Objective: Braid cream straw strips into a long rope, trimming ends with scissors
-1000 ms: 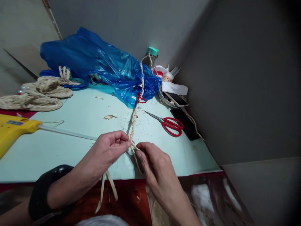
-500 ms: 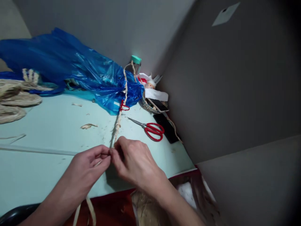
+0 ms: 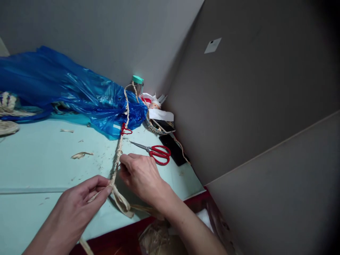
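Observation:
A pale braided cord (image 3: 117, 161) of dried plant fibre runs down the table from a red tie (image 3: 124, 130). My left hand (image 3: 82, 200) pinches the near end of the braid between thumb and fingers. Loose flat strands (image 3: 121, 202) fan out from that end, towards the table's front edge. Just right of the braid is my right hand (image 3: 143, 177), its fingers curled in and turned downward; what they hold, if anything, is hidden behind the hand. Red-handled scissors (image 3: 152, 150) lie beyond the right hand, blades pointing left.
A crumpled blue plastic bag (image 3: 79, 92) spreads along the back. Beside it stand a green-lidded jar (image 3: 137, 80) and a basket holding a phone (image 3: 163, 126). A dark phone (image 3: 174, 150) lies near the wall (image 3: 239, 88) on the right. Fibre scraps (image 3: 81, 155) dot the table.
My hands have moved apart: the right is now farther up beside the braid, the left at its near end. Loose strands now show between them. The camera view has shifted too.

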The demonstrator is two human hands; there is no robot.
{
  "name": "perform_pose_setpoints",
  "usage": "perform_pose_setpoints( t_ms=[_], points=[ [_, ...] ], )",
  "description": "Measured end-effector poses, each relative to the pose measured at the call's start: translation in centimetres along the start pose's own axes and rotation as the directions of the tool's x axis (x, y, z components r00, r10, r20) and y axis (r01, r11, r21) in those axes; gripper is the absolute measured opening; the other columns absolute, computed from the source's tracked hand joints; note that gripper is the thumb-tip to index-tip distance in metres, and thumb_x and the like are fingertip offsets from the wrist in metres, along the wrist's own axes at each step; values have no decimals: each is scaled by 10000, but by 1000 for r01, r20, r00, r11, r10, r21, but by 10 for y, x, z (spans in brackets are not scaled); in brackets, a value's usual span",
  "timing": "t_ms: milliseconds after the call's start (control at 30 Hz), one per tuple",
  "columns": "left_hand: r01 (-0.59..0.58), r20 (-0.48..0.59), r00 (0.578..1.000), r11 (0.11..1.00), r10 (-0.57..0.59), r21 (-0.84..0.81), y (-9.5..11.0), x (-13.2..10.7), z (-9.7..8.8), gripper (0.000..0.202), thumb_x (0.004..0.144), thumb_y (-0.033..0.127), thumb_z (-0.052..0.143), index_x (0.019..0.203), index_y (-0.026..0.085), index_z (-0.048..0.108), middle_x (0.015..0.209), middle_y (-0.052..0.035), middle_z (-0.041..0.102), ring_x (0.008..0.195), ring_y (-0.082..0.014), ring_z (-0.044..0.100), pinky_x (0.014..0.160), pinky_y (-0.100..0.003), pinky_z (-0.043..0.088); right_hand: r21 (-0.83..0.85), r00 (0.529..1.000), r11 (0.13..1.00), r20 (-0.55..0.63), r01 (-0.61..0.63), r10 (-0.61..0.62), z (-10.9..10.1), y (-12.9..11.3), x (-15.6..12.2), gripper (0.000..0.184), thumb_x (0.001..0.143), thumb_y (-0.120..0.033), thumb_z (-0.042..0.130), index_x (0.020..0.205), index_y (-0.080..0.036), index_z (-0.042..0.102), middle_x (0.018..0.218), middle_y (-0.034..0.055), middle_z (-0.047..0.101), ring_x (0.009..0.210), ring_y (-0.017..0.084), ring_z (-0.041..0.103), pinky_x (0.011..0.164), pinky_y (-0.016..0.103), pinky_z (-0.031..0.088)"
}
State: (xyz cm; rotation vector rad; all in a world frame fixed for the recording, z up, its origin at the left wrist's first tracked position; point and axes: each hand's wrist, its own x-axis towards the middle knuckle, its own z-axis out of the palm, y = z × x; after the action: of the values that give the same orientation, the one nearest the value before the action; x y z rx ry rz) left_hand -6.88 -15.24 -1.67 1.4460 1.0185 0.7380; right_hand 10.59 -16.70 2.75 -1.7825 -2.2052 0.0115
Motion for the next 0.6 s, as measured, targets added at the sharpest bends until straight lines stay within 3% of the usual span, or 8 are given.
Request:
perform_pose_setpoints(
  t_ms=[133, 333, 500, 600],
  points=[
    [14, -21, 1000, 999, -13, 49, 10, -1, 5, 252, 705, 448, 712, 750, 216, 627, 696, 22, 654, 679, -176, 584, 642, -214, 456, 56, 1000, 998, -18, -22, 23, 8, 1, 5, 96, 844, -187, 495, 806, -210, 580, 749, -16, 630, 588, 117, 461, 532, 269, 174],
    [15, -28, 1000, 1000, -14, 5, 10, -4, 8, 257, 793, 448, 632, 756, 194, 618, 694, 17, 610, 696, -155, 571, 630, -213, 424, 240, 998, 970, -38, -42, 52, 9, 9, 11, 124, 858, -162, 508, 765, -197, 582, 684, -32, 574, 594, 103, 428, 560, 231, 246],
    [53, -33, 998, 999, -53, -11, 10, -7, 7, 238, 824, 436, 600, 787, 201, 613, 710, 23, 622, 734, -152, 595, 663, -210, 431, 536, 997, 840, 43, -79, 67, 4, 19, 6, 186, 936, -241, 484, 819, -173, 612, 670, -33, 596, 593, 94, 476, 589, 197, 329],
    [55, -50, 997, 998, -56, -15, 11, -7, 8, 252, 807, 455, 621, 818, 204, 623, 726, 17, 644, 751, -162, 623, 680, -203, 459, 604, 989, 785, 40, -139, 144, 3, 21, 0, 194, 938, -247, 490, 817, -167, 621, 695, -28, 637, 568, 91, 466, 555, 195, 329]
  ],
)
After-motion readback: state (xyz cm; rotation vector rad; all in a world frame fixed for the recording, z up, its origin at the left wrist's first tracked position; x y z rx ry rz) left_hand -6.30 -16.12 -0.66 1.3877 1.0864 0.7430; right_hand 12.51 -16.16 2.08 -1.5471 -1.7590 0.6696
